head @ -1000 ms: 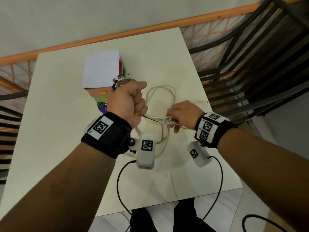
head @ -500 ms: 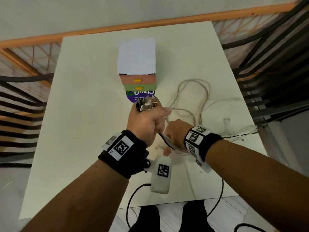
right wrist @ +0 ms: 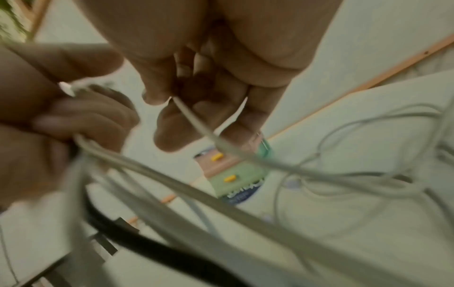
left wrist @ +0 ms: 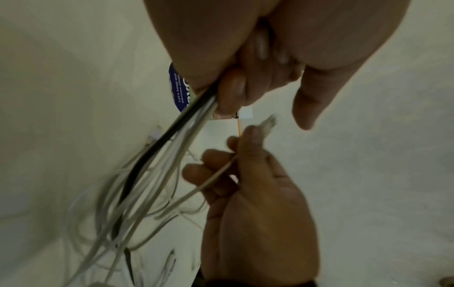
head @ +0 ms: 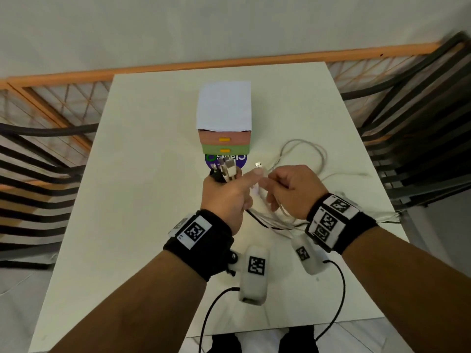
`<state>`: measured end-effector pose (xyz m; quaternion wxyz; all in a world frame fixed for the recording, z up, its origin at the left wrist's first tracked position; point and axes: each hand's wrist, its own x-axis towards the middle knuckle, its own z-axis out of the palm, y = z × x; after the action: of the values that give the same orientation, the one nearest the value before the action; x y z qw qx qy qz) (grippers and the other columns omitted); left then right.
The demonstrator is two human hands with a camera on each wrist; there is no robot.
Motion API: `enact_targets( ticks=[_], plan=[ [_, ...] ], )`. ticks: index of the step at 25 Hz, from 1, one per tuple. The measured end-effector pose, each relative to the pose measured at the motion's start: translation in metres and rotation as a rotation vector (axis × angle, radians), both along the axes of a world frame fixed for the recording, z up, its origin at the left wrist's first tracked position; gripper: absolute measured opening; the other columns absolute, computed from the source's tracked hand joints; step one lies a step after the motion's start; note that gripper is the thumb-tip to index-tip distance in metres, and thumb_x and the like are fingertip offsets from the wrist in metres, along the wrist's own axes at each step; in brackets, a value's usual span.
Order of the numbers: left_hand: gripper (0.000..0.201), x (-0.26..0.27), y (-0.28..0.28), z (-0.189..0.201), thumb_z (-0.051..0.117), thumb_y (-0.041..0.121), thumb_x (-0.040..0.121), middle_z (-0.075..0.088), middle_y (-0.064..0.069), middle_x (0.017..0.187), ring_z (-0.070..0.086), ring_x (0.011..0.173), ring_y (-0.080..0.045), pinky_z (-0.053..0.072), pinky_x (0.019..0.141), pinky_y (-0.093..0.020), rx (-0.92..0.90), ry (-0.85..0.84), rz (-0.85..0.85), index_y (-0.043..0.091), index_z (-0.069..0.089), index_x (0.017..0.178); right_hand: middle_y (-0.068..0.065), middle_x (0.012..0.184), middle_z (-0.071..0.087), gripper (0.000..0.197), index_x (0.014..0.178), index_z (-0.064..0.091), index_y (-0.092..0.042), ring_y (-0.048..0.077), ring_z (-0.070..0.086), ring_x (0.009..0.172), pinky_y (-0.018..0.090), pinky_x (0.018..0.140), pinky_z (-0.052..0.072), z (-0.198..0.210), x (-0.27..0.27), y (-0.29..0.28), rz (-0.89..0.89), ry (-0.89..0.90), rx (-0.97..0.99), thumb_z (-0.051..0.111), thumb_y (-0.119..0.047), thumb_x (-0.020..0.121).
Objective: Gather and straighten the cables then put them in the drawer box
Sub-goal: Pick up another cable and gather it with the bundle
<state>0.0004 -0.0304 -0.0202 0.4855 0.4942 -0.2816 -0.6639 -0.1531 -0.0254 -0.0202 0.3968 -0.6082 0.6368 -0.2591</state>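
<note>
Head view shows gathering underway: the left hand fists a bundle of cables above the tabletop while right hand fingers pinch another cable's plug, seemingly next to join the bundle before the closed drawer box.

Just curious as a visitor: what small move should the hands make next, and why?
Probably the right hand should slip its white cable's silver plug into the left hand, beside the bundle of plug ends gripped there; the plug sits just beside that fist.
</note>
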Motion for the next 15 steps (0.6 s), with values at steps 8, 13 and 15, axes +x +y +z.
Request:
enact_targets(
  ticks=[8,13,15],
  plan=[
    [0.028,-0.036,-0.013,0.029,0.071,0.034,0.089,0.059,-0.003,0.057,0.055,0.047,-0.018,0.043,0.050,-0.027,0.100,0.053,0.084,0.013,0.061,0.075,0.011,0.068,0.071,0.012,0.089,0.076,-0.010,0.018,0.063,0.052,0.032,0.055,0.055,0.017,-0.006,0.005,-0.017,-0.301,-0.208,0.071,-0.002,0.083],
    [0.052,-0.034,-0.024,0.053,0.064,0.058,0.078,0.045,-0.005,0.054,0.045,0.044,-0.015,0.049,0.054,-0.028,-0.017,0.158,0.086,0.016,0.042,0.054,0.004,0.055,0.060,0.019,0.067,0.068,-0.009,0.013,0.053,0.053,0.029,0.056,0.046,0.007,-0.038,-0.003,-0.091,-0.187,-0.154,0.073,-0.013,0.084],
    [0.065,-0.035,-0.020,0.060,0.069,0.058,0.078,0.026,0.001,0.044,0.026,0.036,-0.013,0.038,0.045,-0.026,-0.074,0.209,-0.059,0.010,0.034,0.053,0.014,0.056,0.058,0.025,0.061,0.058,-0.003,0.011,0.060,0.059,0.026,0.061,0.050,0.010,-0.053,-0.013,-0.116,-0.326,-0.113,0.076,-0.002,0.079]
  ],
)
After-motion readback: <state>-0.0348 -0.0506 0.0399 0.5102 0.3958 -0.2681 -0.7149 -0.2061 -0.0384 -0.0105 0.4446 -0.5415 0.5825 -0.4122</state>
